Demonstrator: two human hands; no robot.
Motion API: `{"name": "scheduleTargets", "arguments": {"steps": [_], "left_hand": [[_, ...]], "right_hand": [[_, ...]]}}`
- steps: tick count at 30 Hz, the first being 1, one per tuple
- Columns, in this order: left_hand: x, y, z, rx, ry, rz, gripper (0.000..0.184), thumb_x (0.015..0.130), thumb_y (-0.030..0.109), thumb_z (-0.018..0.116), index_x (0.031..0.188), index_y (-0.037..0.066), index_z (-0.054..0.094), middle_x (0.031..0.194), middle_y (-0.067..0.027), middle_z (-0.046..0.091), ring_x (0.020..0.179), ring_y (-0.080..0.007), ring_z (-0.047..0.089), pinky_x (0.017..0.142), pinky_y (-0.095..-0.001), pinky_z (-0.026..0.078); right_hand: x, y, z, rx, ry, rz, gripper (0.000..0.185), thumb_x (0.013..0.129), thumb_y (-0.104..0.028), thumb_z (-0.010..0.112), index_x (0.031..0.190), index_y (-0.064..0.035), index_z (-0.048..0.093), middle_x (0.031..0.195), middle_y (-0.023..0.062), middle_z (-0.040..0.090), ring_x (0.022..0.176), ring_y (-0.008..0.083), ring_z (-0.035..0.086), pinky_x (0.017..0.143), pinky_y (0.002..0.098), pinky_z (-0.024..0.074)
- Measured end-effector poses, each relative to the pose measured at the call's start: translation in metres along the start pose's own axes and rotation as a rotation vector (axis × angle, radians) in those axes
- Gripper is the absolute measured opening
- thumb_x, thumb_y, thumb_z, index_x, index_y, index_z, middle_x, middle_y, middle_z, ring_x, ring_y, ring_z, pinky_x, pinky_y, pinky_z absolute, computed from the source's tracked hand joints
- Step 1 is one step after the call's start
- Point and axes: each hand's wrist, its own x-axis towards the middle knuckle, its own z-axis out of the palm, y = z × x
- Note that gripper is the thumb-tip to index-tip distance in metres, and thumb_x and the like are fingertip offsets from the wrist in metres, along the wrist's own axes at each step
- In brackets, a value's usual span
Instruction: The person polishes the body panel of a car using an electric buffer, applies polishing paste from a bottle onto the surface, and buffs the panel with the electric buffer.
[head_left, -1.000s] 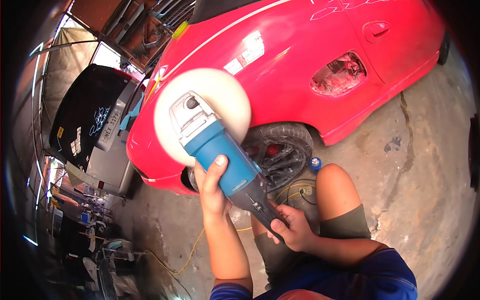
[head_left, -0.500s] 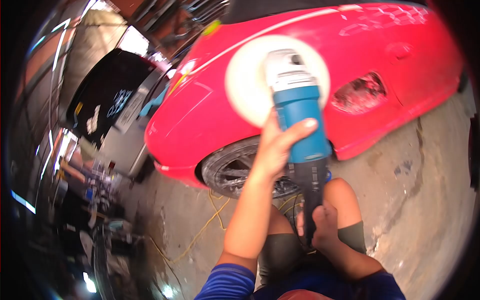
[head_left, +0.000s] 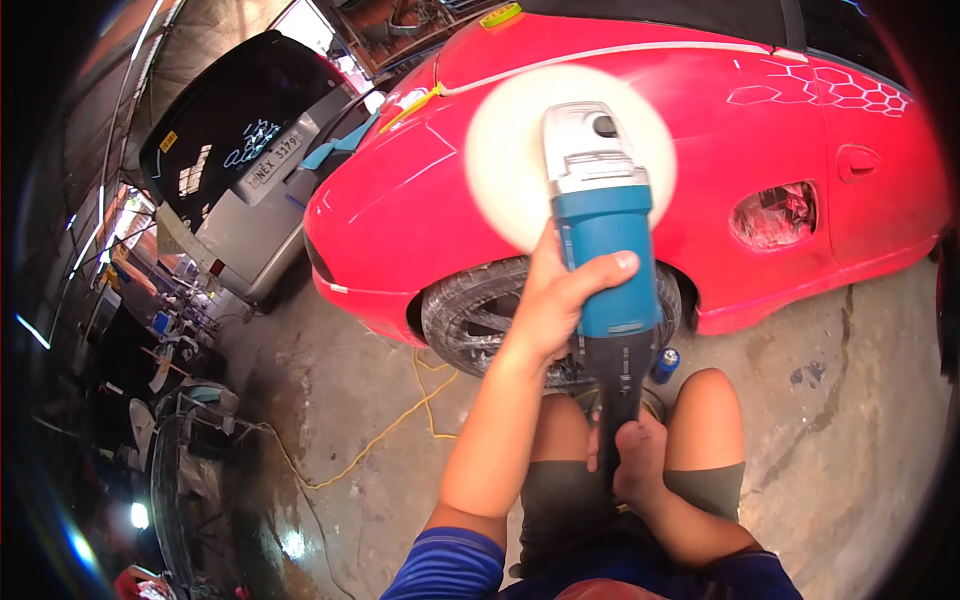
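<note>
My left hand (head_left: 560, 300) is wrapped round the teal body of a power polisher (head_left: 605, 250), its thumb across the top. Lower down, my right hand (head_left: 640, 460) grips the black rear handle. A large round cream pad (head_left: 500, 160) sits under the silver head of the tool, over the fender of a red car (head_left: 370, 220). Its edge looks smeared, and its contact with the paint is hidden beneath it. Below the fender, the polisher and my left arm partly cover the front wheel (head_left: 460, 325).
A silver vehicle (head_left: 245, 240) with a dark rear window stands at the left. A yellow cord (head_left: 375, 440) runs over the concrete floor. Near the wheel is a blue can (head_left: 666, 365). Between my bare knees and the car lies a narrow strip of floor. Assorted gear fills the lower left.
Both hands and the polisher have moved right along the red fender, and the tool has turned from slanted to nearly upright. The view has shifted too. Both hands keep their hold.
</note>
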Motion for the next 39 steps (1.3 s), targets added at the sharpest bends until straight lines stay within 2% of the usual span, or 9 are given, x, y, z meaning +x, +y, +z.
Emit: {"name": "scheduleTargets", "arguments": {"steps": [2,10,11,14,19,22,30,32,39], "left_hand": [[-0.009,0.003,-0.013,0.040,0.034,0.037,0.060,0.086,0.025,0.077,0.133,-0.006,0.056,0.106,-0.0168,0.071,0.085,-0.0246,0.075,0.074,-0.0377,0.065],[-0.035,0.011,-0.074,0.020,0.121,0.035,0.059,0.087,0.027,0.074,0.131,-0.009,0.056,0.103,-0.0216,0.072,0.090,-0.0308,0.076,0.078,-0.0443,0.067],[-0.038,0.011,-0.081,0.014,0.132,0.039,0.060,0.087,0.026,0.074,0.131,-0.009,0.056,0.104,-0.0220,0.072,0.091,-0.0315,0.077,0.079,-0.0452,0.067],[-0.047,0.013,-0.102,-0.037,0.127,0.051,0.064,0.087,0.026,0.075,0.135,-0.009,0.053,0.111,-0.0232,0.071,0.097,-0.0339,0.076,0.081,-0.0480,0.068],[-0.062,0.019,-0.137,-0.119,0.126,0.067,0.068,0.088,0.028,0.073,0.141,-0.009,0.051,0.123,-0.0237,0.068,0.105,-0.0381,0.075,0.086,-0.0514,0.066],[-0.070,0.023,-0.153,-0.255,0.212,0.095,0.064,0.085,0.025,0.075,0.136,-0.008,0.055,0.111,-0.0231,0.071,0.096,-0.0349,0.076,0.082,-0.0478,0.066],[-0.066,0.060,-0.211,-0.392,0.108,0.144,0.070,0.093,0.041,0.070,0.143,-0.004,0.048,0.130,-0.0243,0.064,0.113,-0.0418,0.070,0.092,-0.0583,0.062],[-0.053,0.079,-0.208,-0.327,0.164,0.124,0.068,0.095,0.045,0.068,0.142,-0.001,0.050,0.124,-0.0239,0.067,0.108,-0.0418,0.072,0.090,-0.0560,0.064],[0.011,0.111,-0.170,-0.189,0.232,0.161,0.064,0.096,0.046,0.067,0.138,-0.001,0.055,0.110,-0.0248,0.071,0.093,-0.0408,0.076,0.085,-0.0520,0.065]], "right_hand": [[0.000,0.011,0.008,-0.033,-0.008,0.047,0.064,0.104,-0.059,0.062,0.120,0.0027,0.060,0.080,0.0108,0.067,0.061,0.0154,0.063,0.058,0.0284,0.0500],[0.013,0.024,0.044,-0.129,-0.095,0.042,0.065,0.104,-0.061,0.061,0.121,0.0024,0.062,0.081,0.0075,0.067,0.063,0.0115,0.060,0.059,0.0264,0.0477],[0.012,0.030,0.045,-0.134,-0.098,0.057,0.063,0.104,-0.059,0.062,0.120,0.0022,0.062,0.082,0.0064,0.066,0.064,0.0108,0.060,0.059,0.0263,0.0475],[0.015,0.048,0.050,-0.067,-0.121,0.082,0.031,0.108,-0.026,0.066,0.122,0.0020,0.062,0.083,0.0018,0.064,0.067,0.0063,0.059,0.061,0.0238,0.0476],[0.024,0.064,0.064,-0.207,-0.140,0.127,0.021,0.105,-0.021,0.070,0.110,-0.0006,0.067,0.082,-0.0002,0.065,0.068,0.0057,0.059,0.061,0.0237,0.0472],[0.034,0.065,0.078,-0.382,-0.184,0.137,0.028,0.106,-0.025,0.069,0.116,0.0004,0.065,0.084,0.0005,0.064,0.070,0.0063,0.059,0.064,0.0247,0.0480],[0.074,0.003,0.130,-0.467,-0.327,0.231,0.034,0.103,-0.019,0.072,0.127,0.0016,0.062,0.089,0.0002,0.063,0.075,0.0063,0.059,0.067,0.0260,0.0486],[0.084,-0.003,0.134,-0.399,-0.386,0.106,0.035,0.102,-0.017,0.071,0.130,0.0018,0.061,0.090,0.0008,0.064,0.075,0.0068,0.059,0.067,0.0264,0.0489],[0.103,-0.074,0.132,-0.229,-0.387,0.152,0.035,0.102,-0.011,0.068,0.133,0.0020,0.060,0.091,0.0026,0.064,0.068,0.0083,0.058,0.065,0.0260,0.0468]]}}
